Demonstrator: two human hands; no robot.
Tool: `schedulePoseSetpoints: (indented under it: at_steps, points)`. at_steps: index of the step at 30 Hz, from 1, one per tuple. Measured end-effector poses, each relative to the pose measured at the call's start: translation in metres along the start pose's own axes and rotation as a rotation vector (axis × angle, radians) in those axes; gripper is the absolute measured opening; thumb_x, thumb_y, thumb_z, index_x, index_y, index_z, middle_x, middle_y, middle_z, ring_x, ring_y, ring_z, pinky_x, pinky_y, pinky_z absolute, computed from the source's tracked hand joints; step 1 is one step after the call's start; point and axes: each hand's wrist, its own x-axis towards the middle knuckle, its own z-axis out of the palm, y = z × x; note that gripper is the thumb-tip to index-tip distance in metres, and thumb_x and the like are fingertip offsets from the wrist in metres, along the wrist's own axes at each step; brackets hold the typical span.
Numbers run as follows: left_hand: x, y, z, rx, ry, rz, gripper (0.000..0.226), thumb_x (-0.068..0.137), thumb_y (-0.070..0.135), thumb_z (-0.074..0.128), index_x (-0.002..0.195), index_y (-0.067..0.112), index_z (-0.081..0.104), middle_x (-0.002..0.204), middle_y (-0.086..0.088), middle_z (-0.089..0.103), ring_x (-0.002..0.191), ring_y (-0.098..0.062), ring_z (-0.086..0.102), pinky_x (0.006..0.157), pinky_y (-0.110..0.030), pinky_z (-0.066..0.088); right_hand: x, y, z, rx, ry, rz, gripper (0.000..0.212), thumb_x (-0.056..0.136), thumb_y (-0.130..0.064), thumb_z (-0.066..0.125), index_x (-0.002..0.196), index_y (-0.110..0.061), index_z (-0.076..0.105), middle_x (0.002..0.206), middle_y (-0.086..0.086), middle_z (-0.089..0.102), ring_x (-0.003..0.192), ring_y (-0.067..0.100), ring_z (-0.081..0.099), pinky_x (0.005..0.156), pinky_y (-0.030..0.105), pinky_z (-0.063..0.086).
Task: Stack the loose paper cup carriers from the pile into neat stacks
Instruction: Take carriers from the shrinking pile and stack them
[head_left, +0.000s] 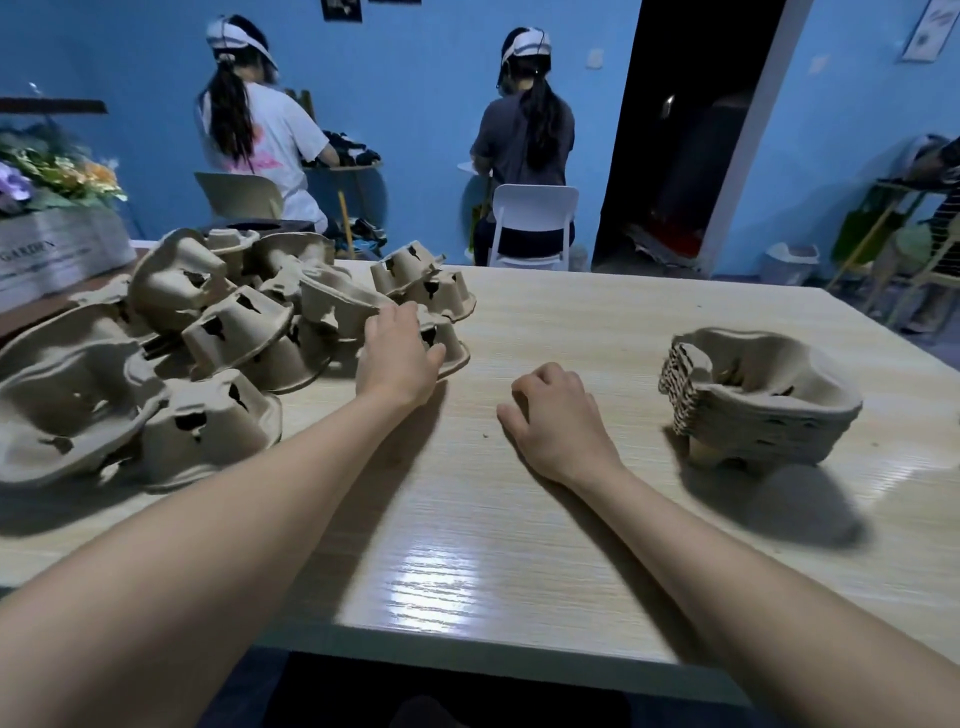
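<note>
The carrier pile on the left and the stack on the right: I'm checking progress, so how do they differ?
The pile is a loose jumble, carriers tipped and mostly upside down; the stack is nested, cups facing up. The pile spreads wide over the table; the stack is compact. The left hand grips a carrier at the pile's edge; the right hand rests short of the stack. Both are brown moulded pulp.

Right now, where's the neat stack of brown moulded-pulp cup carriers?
In the head view, the neat stack of brown moulded-pulp cup carriers sits on the pale wood-grain table, to the right of the right hand, far across from the loose pile.
</note>
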Motion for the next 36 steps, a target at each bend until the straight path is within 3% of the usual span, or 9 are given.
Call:
schedulePoseSetpoints:
  at_steps: [6,12,15,18,22,30,36]
  points:
    - [-0.014,0.001,-0.003,-0.013,0.005,0.132,0.036,0.088,0.018,0.060,0.122,0.012,0.053,0.128,-0.009,0.043,0.120,-0.028,0.036,0.099,-0.036,0.034,-0.001,0.001,0.000,0.006,-0.001,-0.005,0.037,0.094,-0.037,0.042,0.118,-0.012,0.055,0.122,0.007,0.047,0.115,0.026,0.040,0.096,0.037,0.034]
    - [-0.026,0.001,-0.012,-0.164,-0.035,0.168,0.025,0.083,0.013,0.066,0.108,0.016,0.062,0.107,0.000,0.046,0.113,-0.023,0.045,0.091,-0.020,0.031,-0.002,0.000,-0.001,0.002,-0.008,-0.003,0.037,0.095,-0.037,0.043,0.118,-0.012,0.055,0.122,0.008,0.047,0.116,0.027,0.040,0.096,0.038,0.034]
    - [-0.032,0.002,-0.015,-0.207,-0.015,0.189,0.029,0.082,0.017,0.068,0.110,0.015,0.061,0.106,0.000,0.048,0.111,-0.021,0.047,0.090,-0.021,0.035,-0.002,-0.001,-0.001,0.005,-0.004,-0.001,0.037,0.094,-0.037,0.043,0.118,-0.011,0.055,0.122,0.008,0.047,0.115,0.027,0.040,0.096,0.037,0.034]
    - [-0.032,0.004,-0.016,-0.168,0.033,0.120,0.044,0.082,0.029,0.069,0.121,0.017,0.053,0.120,-0.005,0.044,0.119,-0.021,0.039,0.095,-0.026,0.032,-0.003,0.000,-0.001,0.016,0.001,-0.001,0.037,0.094,-0.036,0.043,0.117,-0.011,0.055,0.122,0.008,0.048,0.115,0.026,0.040,0.096,0.037,0.034]
    - [-0.026,-0.002,-0.006,-0.100,-0.098,-0.037,0.070,0.077,0.047,0.070,0.132,0.015,0.041,0.137,-0.008,0.039,0.128,-0.027,0.033,0.105,-0.037,0.030,-0.003,0.001,-0.001,0.021,0.004,0.003,0.035,0.094,-0.036,0.044,0.115,-0.010,0.055,0.121,0.008,0.048,0.114,0.026,0.040,0.095,0.037,0.034]
    - [-0.034,-0.007,-0.018,-0.232,-0.103,-0.026,0.069,0.070,0.046,0.077,0.125,0.014,0.050,0.127,-0.004,0.051,0.118,-0.020,0.046,0.097,-0.030,0.036,0.001,0.003,0.001,0.073,0.028,0.013,0.035,0.093,-0.035,0.047,0.118,-0.011,0.053,0.121,0.006,0.048,0.113,0.024,0.041,0.095,0.037,0.037]
    - [-0.044,-0.002,-0.038,-0.322,-0.128,-0.047,0.070,0.069,0.045,0.078,0.125,0.012,0.053,0.121,0.000,0.058,0.106,-0.014,0.053,0.084,-0.021,0.036,-0.003,0.004,-0.002,0.247,0.109,0.014,0.039,0.091,-0.026,0.056,0.125,-0.008,0.052,0.125,0.010,0.049,0.120,0.025,0.042,0.099,0.034,0.037]
